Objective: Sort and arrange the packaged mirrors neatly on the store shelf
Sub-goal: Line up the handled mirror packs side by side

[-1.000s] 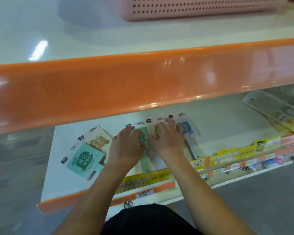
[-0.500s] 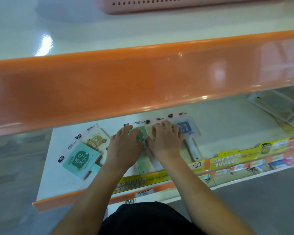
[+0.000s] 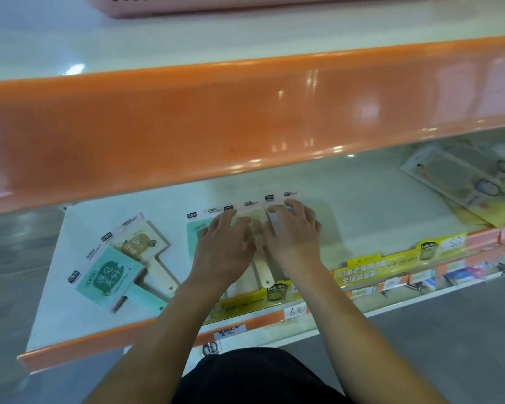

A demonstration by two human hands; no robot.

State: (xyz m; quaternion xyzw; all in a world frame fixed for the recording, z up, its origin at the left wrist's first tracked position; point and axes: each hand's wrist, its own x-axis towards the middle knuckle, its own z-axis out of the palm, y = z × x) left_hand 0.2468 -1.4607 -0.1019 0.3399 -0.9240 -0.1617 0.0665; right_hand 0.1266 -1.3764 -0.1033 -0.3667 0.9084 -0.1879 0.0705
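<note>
From my head camera, both my hands lie flat on a row of packaged mirrors near the middle of the white shelf [image 3: 362, 193], close to its orange front edge. My left hand [image 3: 223, 249] presses a green mirror pack [image 3: 196, 231] with fingers spread and nearly straight. My right hand [image 3: 293, 234] rests on the cream mirror pack [image 3: 252, 221] beside it, fingers slightly bent, gripping nothing. Toward the shelf's left end lie a teal mirror [image 3: 108, 275] and a beige mirror [image 3: 142, 243], overlapping, tilted.
</note>
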